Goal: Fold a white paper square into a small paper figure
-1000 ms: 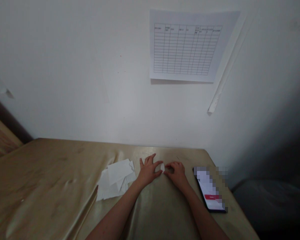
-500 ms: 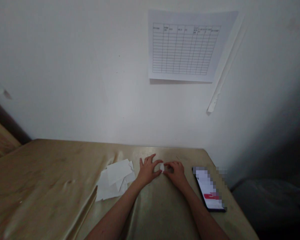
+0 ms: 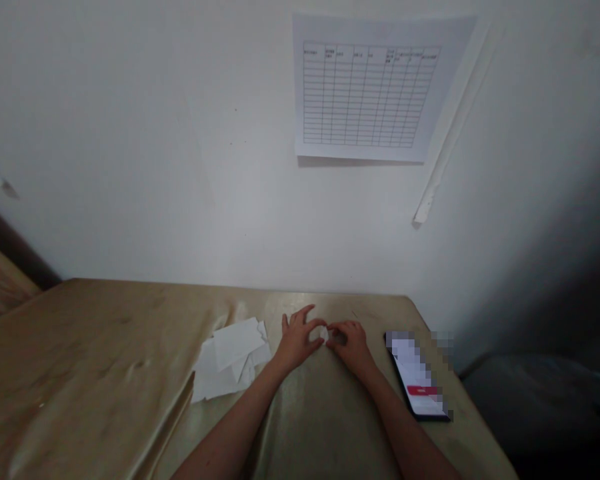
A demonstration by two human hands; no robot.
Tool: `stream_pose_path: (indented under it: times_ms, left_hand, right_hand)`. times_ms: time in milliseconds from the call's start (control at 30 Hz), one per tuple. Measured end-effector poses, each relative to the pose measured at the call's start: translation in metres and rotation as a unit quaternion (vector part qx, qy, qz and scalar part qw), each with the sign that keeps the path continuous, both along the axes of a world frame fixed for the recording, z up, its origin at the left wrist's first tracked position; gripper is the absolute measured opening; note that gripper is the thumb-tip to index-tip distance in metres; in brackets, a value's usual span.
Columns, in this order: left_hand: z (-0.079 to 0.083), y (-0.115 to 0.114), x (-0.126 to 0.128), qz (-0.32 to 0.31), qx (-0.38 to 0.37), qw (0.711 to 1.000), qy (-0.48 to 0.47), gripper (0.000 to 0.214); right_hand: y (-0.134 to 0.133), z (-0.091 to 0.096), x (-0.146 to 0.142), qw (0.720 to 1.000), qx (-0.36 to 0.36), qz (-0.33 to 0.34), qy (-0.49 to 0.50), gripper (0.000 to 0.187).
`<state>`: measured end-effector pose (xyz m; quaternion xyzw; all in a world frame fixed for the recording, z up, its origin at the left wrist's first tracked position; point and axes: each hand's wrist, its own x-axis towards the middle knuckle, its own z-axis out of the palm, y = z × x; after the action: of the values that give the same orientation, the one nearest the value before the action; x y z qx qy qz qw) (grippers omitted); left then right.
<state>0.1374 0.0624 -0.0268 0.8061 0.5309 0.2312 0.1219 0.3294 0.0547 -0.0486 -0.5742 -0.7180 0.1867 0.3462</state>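
Observation:
Between my two hands is a small piece of white paper (image 3: 325,335), partly hidden by the fingertips. My left hand (image 3: 297,341) pinches its left side with thumb and forefinger, the other fingers raised and spread. From the right, my right hand (image 3: 351,343) grips the same piece between thumb and forefinger, its remaining fingers curled. Both hands are just above or resting on the table covering; I cannot tell which. Left of my left hand lies a loose pile of torn white paper sheets (image 3: 230,363), overlapping one another.
A phone (image 3: 416,377) with a lit screen lies on the right of the table (image 3: 105,373), which has a creased brownish cover. Behind it rises a white wall (image 3: 145,153) bearing a printed table sheet (image 3: 365,93). A dark object (image 3: 540,393) stands beyond the right edge.
Both hands hold nearly the same place. The small paper piece between the fingertips has shifted or turned slightly, and the view has tilted a little.

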Motion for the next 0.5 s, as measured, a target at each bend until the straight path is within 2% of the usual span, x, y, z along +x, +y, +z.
stream_pose_path:
  times_ms: [233,367,500]
  left_hand:
    - [-0.0035,0.0030,0.0009,-0.019,-0.008,1.000,-0.021,0.038]
    - [-0.0040,0.0049,0.0024,-0.001,-0.019,0.999,-0.033,0.044]
    - [-0.0063,0.0059,0.0029,0.007,-0.012,0.999,-0.044,0.036]
  right_hand:
    - [-0.0002,-0.0005,-0.0005,1.000,-0.003,0.000,-0.007,0.026]
    - [0.0014,-0.0034,-0.0006,1.000,-0.006,-0.003,-0.013,0.021]
    - [0.0022,-0.0048,-0.0011,1.000,-0.001,-0.009,-0.018,0.017]
